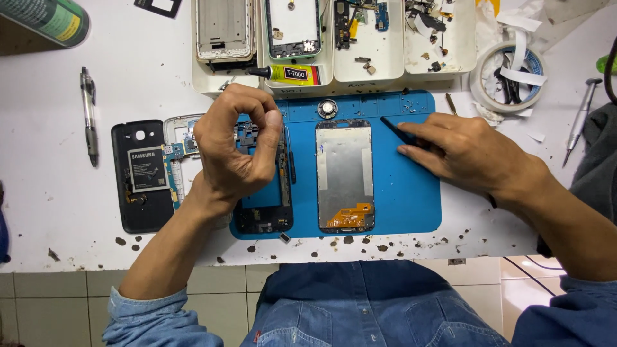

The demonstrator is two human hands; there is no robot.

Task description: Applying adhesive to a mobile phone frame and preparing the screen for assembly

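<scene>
Pinching something too small to identify, the left hand [238, 144] hovers over the black phone frame [263, 193] on the blue mat [411, 199]. The right hand [469, 154] presses a black pry tool [398, 133] flat beside the screen panel [345, 173], mid-desk; disassembly appears under way, and levering calls for a light touch.

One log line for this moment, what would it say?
left hand: pinched above phone frame | right hand: holds black spudger | blue mat: screen panel face down

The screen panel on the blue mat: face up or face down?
Face down. The screen panel shows its bare metal back and an orange flex cable at its lower end, lying flat on the blue mat between both hands.
</scene>
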